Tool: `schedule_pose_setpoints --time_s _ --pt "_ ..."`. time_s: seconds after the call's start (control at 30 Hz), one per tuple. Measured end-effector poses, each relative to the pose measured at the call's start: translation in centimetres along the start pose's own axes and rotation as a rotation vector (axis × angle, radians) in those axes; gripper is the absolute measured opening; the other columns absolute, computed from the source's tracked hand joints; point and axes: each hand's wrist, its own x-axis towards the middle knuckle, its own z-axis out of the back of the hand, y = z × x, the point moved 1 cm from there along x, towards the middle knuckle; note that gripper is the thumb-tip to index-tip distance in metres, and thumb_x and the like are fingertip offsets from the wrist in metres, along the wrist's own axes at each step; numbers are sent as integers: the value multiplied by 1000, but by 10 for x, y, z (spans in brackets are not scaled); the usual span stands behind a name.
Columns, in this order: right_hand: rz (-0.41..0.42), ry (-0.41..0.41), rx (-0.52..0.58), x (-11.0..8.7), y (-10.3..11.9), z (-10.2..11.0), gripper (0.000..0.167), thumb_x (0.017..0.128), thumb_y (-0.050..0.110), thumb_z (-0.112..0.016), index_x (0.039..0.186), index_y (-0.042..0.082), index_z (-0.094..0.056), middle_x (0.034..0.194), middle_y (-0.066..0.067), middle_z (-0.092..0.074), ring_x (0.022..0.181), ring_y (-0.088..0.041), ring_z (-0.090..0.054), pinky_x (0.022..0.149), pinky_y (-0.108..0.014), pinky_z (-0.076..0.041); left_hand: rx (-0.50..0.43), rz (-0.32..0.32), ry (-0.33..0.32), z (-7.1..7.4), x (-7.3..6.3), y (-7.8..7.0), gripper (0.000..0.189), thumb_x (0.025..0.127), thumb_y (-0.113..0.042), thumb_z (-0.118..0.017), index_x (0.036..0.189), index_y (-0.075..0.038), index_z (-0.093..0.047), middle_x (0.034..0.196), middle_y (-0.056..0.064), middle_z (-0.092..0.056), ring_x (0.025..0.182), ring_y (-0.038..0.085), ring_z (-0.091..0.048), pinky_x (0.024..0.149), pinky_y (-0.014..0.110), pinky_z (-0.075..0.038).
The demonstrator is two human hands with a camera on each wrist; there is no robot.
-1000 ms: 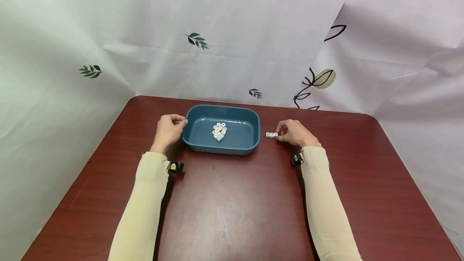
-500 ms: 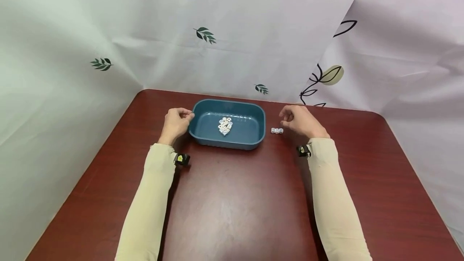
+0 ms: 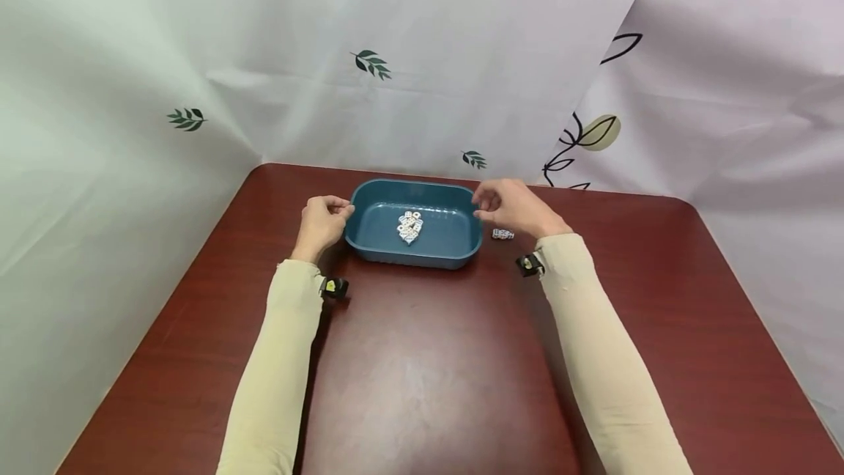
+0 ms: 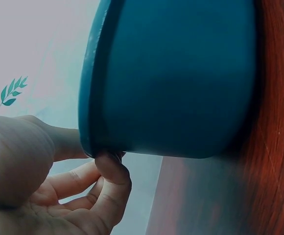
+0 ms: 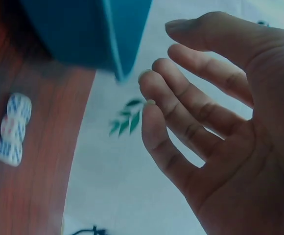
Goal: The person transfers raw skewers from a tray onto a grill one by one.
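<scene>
A blue plastic basin [image 3: 448,237] stands on the table with several white dice [image 3: 410,227] piled inside it. At its left end my left hand [image 3: 321,224] pinches the rim [image 4: 90,112], thumb on one side and curled fingers on the other. My right hand [image 3: 517,207] hovers by the basin's right end, fingers loosely bent and nothing between them. In the right wrist view a small gap separates those fingers from the basin wall [image 5: 83,34]. Three dice [image 5: 14,128] sit in a touching row on the table, just right of the basin and below the right hand.
The reddish-brown wooden table [image 3: 422,358] carries the basin near its far edge. White cloth with leaf prints [image 3: 422,116] hangs behind and at both sides. A small black camera [image 3: 335,286] is strapped to the left wrist, another [image 3: 529,264] to the right.
My right hand has drawn away from the three dice, lifted, and moved left to the basin's right end. The dice row stays on the table. My left hand keeps its place at the rim.
</scene>
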Motion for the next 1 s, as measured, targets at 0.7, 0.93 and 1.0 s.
schedule_pose_setpoints --time_s 0.7,0.93,1.0 --pt "-31 -32 25 44 32 -65 23 93 4 -74 115 1 -71 91 -7 -64 86 -21 -60 78 -36 -50 0 4 -3 -1 -2 -1 27 104 -17 -61 117 6 -69 101 19 -65 87 28 -60 74 34 -51" --pt "-62 -19 17 51 30 -82 23 93 1 -71 116 5 -70 95 -7 -64 88 -22 -60 81 -37 -50 -7 16 -11 -2 -2 -2 26 104 -17 -62 116 5 -70 100 18 -64 86 27 -59 73 33 -51" --pt "-67 -14 5 53 29 -87 23 93 0 -70 115 6 -70 96 -8 -64 88 -22 -59 81 -37 -50 -3 18 -12 -1 -2 -1 26 104 -17 -62 116 5 -70 100 18 -64 86 27 -59 73 33 -51"
